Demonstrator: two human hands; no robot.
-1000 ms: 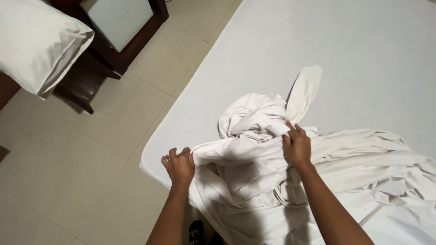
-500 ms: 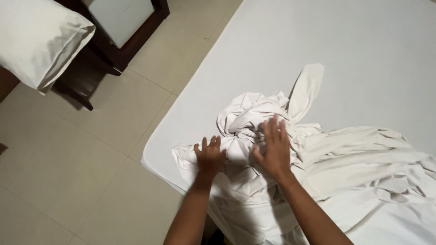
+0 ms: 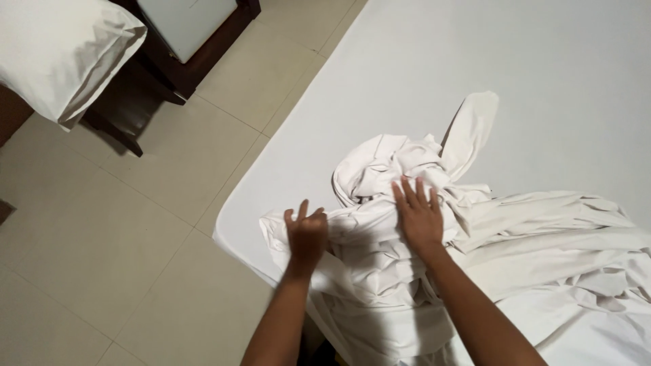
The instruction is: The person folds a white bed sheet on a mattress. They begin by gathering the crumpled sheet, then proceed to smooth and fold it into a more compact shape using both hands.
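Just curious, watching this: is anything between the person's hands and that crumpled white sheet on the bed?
Nothing visible. The left hand and the right hand both rest directly on the crumpled sheet near the mattress corner.

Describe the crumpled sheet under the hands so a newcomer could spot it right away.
Start at the bare white mattress and go to its near corner by the tiled floor. The crumpled white sheet is heaped there under the left hand and right hand. Unlike the smooth mattress, it is creased, with one flap sticking up.
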